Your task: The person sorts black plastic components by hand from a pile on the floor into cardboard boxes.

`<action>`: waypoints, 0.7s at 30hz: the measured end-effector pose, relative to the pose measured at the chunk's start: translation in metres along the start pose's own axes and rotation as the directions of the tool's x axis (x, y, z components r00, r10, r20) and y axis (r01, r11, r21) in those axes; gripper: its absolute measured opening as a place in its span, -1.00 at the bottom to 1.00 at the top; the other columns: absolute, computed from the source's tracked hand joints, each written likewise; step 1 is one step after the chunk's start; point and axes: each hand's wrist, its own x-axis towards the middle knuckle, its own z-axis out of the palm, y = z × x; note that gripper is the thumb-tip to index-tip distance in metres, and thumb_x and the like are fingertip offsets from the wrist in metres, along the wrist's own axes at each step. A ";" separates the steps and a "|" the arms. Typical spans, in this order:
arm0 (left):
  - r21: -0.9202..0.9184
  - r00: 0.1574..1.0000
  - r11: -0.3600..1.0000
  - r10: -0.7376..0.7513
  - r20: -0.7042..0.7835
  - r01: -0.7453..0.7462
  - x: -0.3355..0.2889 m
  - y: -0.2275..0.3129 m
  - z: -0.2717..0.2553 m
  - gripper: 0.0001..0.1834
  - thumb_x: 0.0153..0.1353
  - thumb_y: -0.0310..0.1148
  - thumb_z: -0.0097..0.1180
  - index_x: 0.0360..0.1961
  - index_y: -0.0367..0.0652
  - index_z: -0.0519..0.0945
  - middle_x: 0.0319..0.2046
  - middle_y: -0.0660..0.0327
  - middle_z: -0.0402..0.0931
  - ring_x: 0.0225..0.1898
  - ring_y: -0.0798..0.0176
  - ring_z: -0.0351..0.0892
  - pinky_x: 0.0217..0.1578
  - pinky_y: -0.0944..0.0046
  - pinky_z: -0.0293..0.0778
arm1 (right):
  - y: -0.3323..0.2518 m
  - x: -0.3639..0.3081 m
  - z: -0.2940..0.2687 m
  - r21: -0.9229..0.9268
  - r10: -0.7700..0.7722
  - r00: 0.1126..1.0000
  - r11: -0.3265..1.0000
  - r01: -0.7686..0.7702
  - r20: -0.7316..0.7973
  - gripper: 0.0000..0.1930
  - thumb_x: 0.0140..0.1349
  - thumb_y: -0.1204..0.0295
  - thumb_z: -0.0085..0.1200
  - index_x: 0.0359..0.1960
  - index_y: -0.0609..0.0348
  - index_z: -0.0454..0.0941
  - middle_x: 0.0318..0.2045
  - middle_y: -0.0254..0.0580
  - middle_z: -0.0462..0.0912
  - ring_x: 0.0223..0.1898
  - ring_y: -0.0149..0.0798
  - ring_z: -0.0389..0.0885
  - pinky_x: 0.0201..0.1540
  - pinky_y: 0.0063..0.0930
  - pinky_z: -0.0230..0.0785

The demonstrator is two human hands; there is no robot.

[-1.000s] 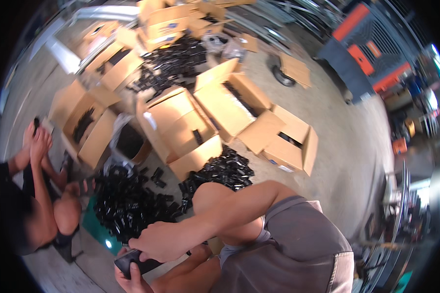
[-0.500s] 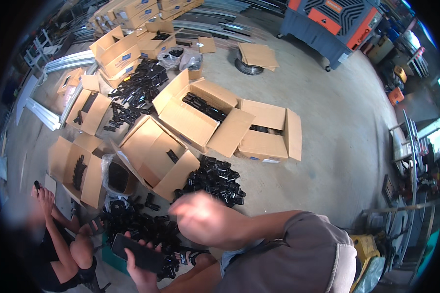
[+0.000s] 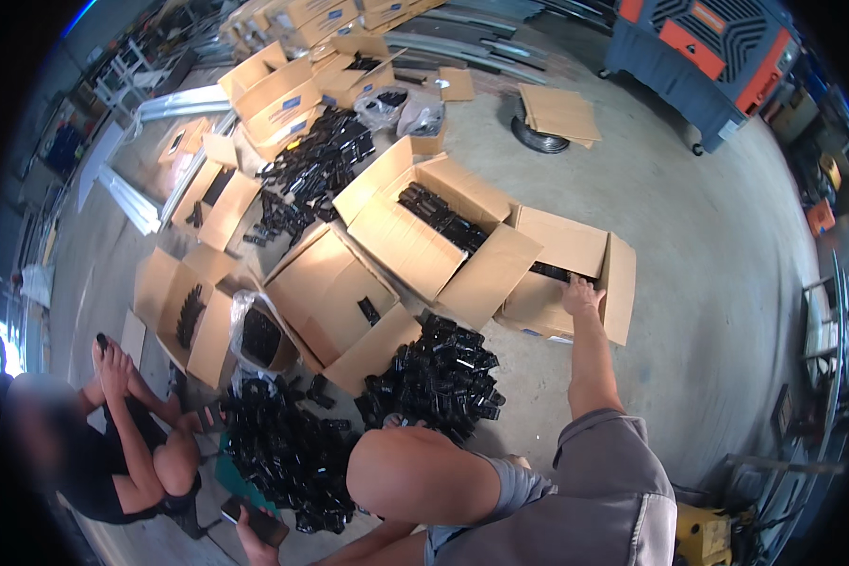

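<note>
Right hand (image 3: 581, 294) is stretched out to centre-right of frame, palm down w/ fingers spread, resting on the edge of an open brown cardboard box (image 3: 575, 274) on the grey concrete floor (image 3: 707, 245); a dark strip of black plastic parts shows inside the box just above the fingers, but can't tell if the hand grips anything. Left hand (image 3: 251, 530) sits at the bottom edge, left of centre, closed around a flat black phone-like device (image 3: 255, 521). The two hands are well apart. Between them, lower centre, the person's bare knee and grey shorts (image 3: 604, 509) fill the frame. Just above the knee lies a heap of small black plastic parts (image 3: 439, 382), touching the front flap of a second open cardboard box (image 3: 335, 302) that's nearly empty, w/ one black piece in it. A third, longer open cardboard box (image 3: 434, 231) sits centre frame w/ a row of black parts stacked inside, right beside the box the right hand touches. A bigger black pile (image 3: 288, 448) spreads at lower left. At far left a second person in a black top (image 3: 94, 453) sits on the floor, arm raised. More cartons (image 3: 283, 90) stand at upper left, and a grey-and-orange machine (image 3: 707, 57) at upper right.
</note>
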 end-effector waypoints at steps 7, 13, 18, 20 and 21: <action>0.055 0.998 0.997 0.059 0.034 -0.061 -0.030 -0.001 0.032 -0.60 0.41 0.00 -0.02 0.20 0.18 0.41 -0.39 0.30 0.45 -0.35 0.27 0.46 -0.22 0.06 0.46 | 0.027 -0.105 -0.079 0.162 -0.153 0.965 0.968 0.189 -0.213 -0.56 0.39 0.04 -0.14 -0.27 0.08 0.71 -0.19 0.09 0.71 -0.04 0.12 0.65 0.08 -0.02 0.45; 0.074 0.999 0.997 0.012 0.051 -0.016 -0.016 0.000 0.037 -0.58 0.39 0.02 0.01 0.20 0.20 0.42 -0.38 0.32 0.43 -0.34 0.30 0.43 -0.21 0.07 0.43 | 0.043 -0.180 0.048 0.163 -0.439 0.869 0.863 0.479 -0.230 -0.73 0.27 0.17 0.07 -0.33 0.07 0.70 -0.27 0.10 0.71 -0.07 0.10 0.66 0.07 -0.03 0.47; 0.104 0.997 0.994 0.017 0.073 -0.025 -0.014 0.002 0.033 -0.58 0.39 0.02 0.01 0.20 0.21 0.41 -0.36 0.31 0.43 -0.33 0.29 0.44 -0.21 0.06 0.43 | 0.014 -0.137 0.085 0.254 -0.205 0.953 0.932 0.259 -0.222 -0.71 0.28 0.20 0.08 -0.39 0.16 0.65 -0.42 0.10 0.66 -0.27 0.15 0.68 -0.10 0.00 0.54; 0.093 0.998 0.995 0.032 0.055 -0.037 -0.020 0.002 0.029 -0.58 0.38 0.03 0.02 0.20 0.21 0.41 -0.36 0.31 0.43 -0.32 0.28 0.44 -0.21 0.06 0.43 | 0.006 -0.118 0.071 0.362 -0.146 0.902 0.881 0.305 -0.406 -0.70 0.28 0.19 0.08 -0.41 0.19 0.63 -0.45 0.07 0.65 -0.35 0.18 0.66 -0.17 0.00 0.55; 0.085 0.997 0.995 0.040 0.064 -0.045 -0.021 0.001 0.022 -0.57 0.38 0.03 0.03 0.20 0.21 0.42 -0.36 0.30 0.43 -0.32 0.28 0.45 -0.21 0.07 0.43 | 0.002 -0.107 0.063 0.406 -0.109 0.867 0.850 0.335 -0.487 -0.69 0.28 0.19 0.09 -0.42 0.20 0.63 -0.47 0.06 0.64 -0.39 0.20 0.65 -0.20 0.00 0.55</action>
